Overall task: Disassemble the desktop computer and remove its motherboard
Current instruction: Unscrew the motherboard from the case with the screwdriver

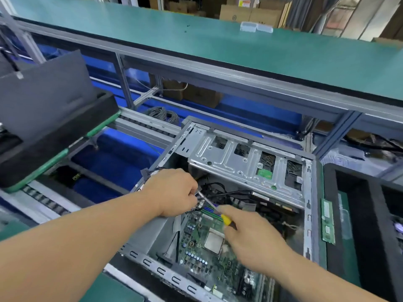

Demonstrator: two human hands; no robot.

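Above the motherboard [209, 243], both hands' fingers [226, 211] curled around a screwdriver [218, 212].

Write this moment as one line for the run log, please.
stage: motherboard in case | left hand: pinches cables | right hand: holds screwdriver | removal: not yet done

two hands [174, 192], one screwdriver [225, 220], one motherboard [202, 247]
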